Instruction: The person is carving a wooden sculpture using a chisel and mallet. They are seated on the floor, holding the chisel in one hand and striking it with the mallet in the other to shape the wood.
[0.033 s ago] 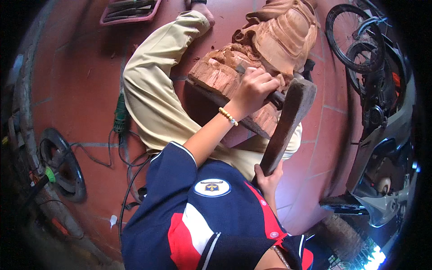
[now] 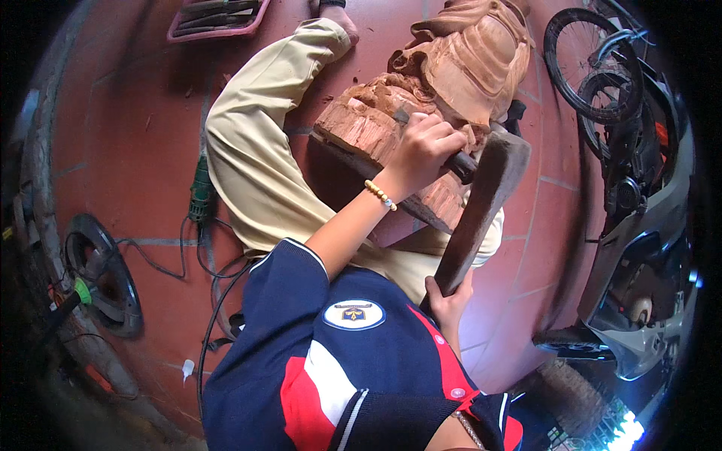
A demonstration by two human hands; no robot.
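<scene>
Between the legs, the wooden carving (image 2: pixel 470 75) lies on the floor (image 2: pixel 150 210). My left hand (image 2: pixel 430 152) has its grip curled round the chisel (image 2: pixel 461 167); my right hand (image 2: pixel 451 302) has its grip wrapped about the near end of the mallet (image 2: pixel 489 177). I'd keep the chisel braced and meet its butt squarely, in light taps. Far left, a pink basket (image 2: pixel 214 34) holds long dark tools (image 2: pixel 214 19).
</scene>
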